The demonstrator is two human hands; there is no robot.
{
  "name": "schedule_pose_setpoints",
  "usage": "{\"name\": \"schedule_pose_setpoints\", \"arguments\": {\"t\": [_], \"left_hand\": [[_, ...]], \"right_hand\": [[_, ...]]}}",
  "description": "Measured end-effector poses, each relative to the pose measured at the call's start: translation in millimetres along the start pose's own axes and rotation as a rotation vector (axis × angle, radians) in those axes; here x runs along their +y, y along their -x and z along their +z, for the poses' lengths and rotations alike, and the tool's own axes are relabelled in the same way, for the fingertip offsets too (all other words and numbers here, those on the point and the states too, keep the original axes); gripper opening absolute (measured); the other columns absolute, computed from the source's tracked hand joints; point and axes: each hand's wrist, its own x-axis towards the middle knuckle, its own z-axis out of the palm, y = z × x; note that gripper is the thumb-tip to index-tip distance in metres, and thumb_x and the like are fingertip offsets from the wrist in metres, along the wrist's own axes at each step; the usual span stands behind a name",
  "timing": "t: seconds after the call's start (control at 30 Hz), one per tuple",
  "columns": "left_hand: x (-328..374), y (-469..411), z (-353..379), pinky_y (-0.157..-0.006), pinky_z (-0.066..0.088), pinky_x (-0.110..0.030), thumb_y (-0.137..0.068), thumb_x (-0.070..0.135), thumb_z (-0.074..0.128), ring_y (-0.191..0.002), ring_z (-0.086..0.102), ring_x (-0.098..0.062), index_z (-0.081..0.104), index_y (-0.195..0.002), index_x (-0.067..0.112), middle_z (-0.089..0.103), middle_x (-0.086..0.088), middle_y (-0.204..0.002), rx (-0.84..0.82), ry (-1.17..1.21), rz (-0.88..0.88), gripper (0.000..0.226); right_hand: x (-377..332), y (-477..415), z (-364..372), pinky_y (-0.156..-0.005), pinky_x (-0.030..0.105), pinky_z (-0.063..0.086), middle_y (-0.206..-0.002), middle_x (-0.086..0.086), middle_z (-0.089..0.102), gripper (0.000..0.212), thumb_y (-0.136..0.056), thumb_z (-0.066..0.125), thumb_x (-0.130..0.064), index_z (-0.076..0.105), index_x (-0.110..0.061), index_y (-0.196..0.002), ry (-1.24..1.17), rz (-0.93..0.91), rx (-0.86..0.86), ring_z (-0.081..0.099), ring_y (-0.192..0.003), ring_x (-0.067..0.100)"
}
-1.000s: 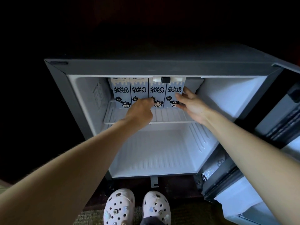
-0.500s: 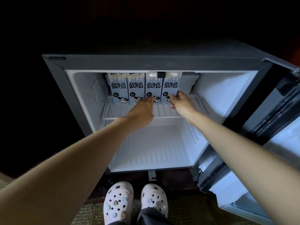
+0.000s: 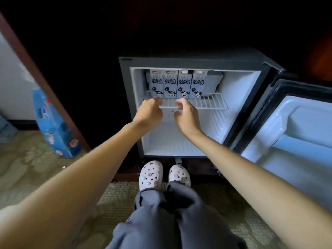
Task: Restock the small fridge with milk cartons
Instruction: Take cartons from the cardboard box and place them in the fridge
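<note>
a: how were the arms set?
b: both bare forearms reached forward and down towards the open front of the small dark grey fridge (image 3: 179,61), nearly parallel, with the wrists close together.
a: and the left hand (image 3: 149,112)?
b: it was knuckles-up with loosely curled fingers. the tips were at the front rail of the white wire shelf (image 3: 212,103), and i could not tell whether they touched it.
a: the other one?
b: the right hand (image 3: 186,116) sat just beside it, fingers and thumb bent into a slack c-shape with a gap between them. neither hand had hold of anything.
a: where were the cartons?
b: four pale blue cardboard milk cartons with cow faces (image 3: 183,83) stood upright in a row, side by side, towards the back left of that shelf, just beyond the hands. the fridge's white-lined door (image 3: 296,133) stood open to the right.
a: anything else?
b: pale pink perforated clogs (image 3: 150,174) and grey trousers (image 3: 170,212) showed below on patterned carpet (image 3: 27,168), and a blue printed box (image 3: 53,126) leaned at the left.
</note>
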Motion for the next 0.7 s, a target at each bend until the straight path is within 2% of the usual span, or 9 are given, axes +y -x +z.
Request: {"name": "schedule_pose_setpoints", "arguments": {"t": [0.1, 0.2, 0.27, 0.33, 0.4, 0.5, 0.57, 0.7], "left_hand": [[-26, 45, -32, -0.087, 0.045, -0.031, -0.091, 0.004, 0.036, -0.112, 0.057, -0.032, 0.061, -0.118, 0.011, 0.061, -0.014, -0.123, 0.116, 0.009, -0.078, 0.038], [-64, 97, -58, -0.087, 0.046, -0.033, -0.090, 0.006, 0.040, -0.111, 0.058, -0.033, 0.061, -0.119, 0.011, 0.063, -0.014, -0.122, 0.161, 0.011, -0.117, 0.036], [-95, 130, -71, -0.084, 0.047, -0.035, -0.092, 0.007, 0.039, -0.107, 0.059, -0.034, 0.060, -0.120, 0.012, 0.063, -0.015, -0.120, 0.173, 0.011, -0.196, 0.036], [-123, 161, -80, -0.088, 0.046, -0.038, -0.093, 0.008, 0.039, -0.109, 0.057, -0.036, 0.061, -0.120, 0.012, 0.063, -0.017, -0.120, 0.184, 0.002, -0.298, 0.035], [-150, 190, -88, -0.094, 0.045, -0.040, -0.094, 0.010, 0.040, -0.113, 0.055, -0.038, 0.063, -0.117, 0.010, 0.062, -0.019, -0.120, 0.211, 0.007, -0.409, 0.032], [-190, 226, -98, -0.093, 0.043, -0.037, -0.093, 0.010, 0.042, -0.113, 0.055, -0.037, 0.064, -0.115, 0.008, 0.063, -0.019, -0.119, 0.272, 0.010, -0.541, 0.031], [-215, 246, -103, -0.092, 0.043, -0.035, -0.092, 0.005, 0.040, -0.114, 0.054, -0.035, 0.063, -0.114, 0.006, 0.063, -0.018, -0.120, 0.283, 0.007, -0.623, 0.032], [-272, 281, -100, -0.092, 0.048, -0.036, -0.087, -0.003, 0.040, -0.111, 0.056, -0.034, 0.064, -0.110, 0.001, 0.062, -0.020, -0.117, 0.273, 0.011, -0.761, 0.034]], "right_hand": [[-44, 45, 16, -0.092, 0.034, 0.047, -0.120, 0.013, 0.063, 0.031, -0.087, 0.044, 0.004, 0.057, -0.001, -0.115, -0.092, -0.036, -0.085, 0.058, -0.110, 0.028], [-83, 86, 38, -0.091, 0.032, 0.048, -0.118, 0.010, 0.063, 0.031, -0.088, 0.043, 0.003, 0.059, -0.004, -0.114, -0.183, -0.060, -0.220, 0.058, -0.109, 0.025], [-104, 113, 56, -0.090, 0.032, 0.047, -0.119, 0.008, 0.063, 0.030, -0.089, 0.043, 0.001, 0.060, -0.007, -0.113, -0.214, -0.066, -0.294, 0.058, -0.109, 0.023], [-121, 138, 78, -0.088, 0.034, 0.049, -0.117, 0.007, 0.063, 0.028, -0.090, 0.043, -0.002, 0.061, -0.009, -0.110, -0.217, -0.065, -0.354, 0.060, -0.106, 0.023], [-135, 162, 103, -0.085, 0.034, 0.049, -0.115, 0.007, 0.064, 0.026, -0.091, 0.043, -0.003, 0.062, -0.009, -0.107, -0.194, -0.065, -0.413, 0.061, -0.104, 0.024], [-151, 193, 143, -0.082, 0.037, 0.052, -0.112, 0.009, 0.064, 0.024, -0.091, 0.042, -0.006, 0.062, -0.010, -0.104, -0.117, -0.075, -0.495, 0.061, -0.101, 0.028], [-156, 209, 167, -0.077, 0.034, 0.049, -0.111, 0.009, 0.063, 0.023, -0.092, 0.042, -0.006, 0.062, -0.010, -0.103, -0.068, -0.071, -0.587, 0.059, -0.100, 0.027], [-144, 239, 215, -0.087, 0.035, 0.048, -0.123, 0.011, 0.058, 0.027, -0.093, 0.041, -0.007, 0.058, -0.011, -0.114, 0.094, -0.093, -0.870, 0.055, -0.109, 0.028]]}}
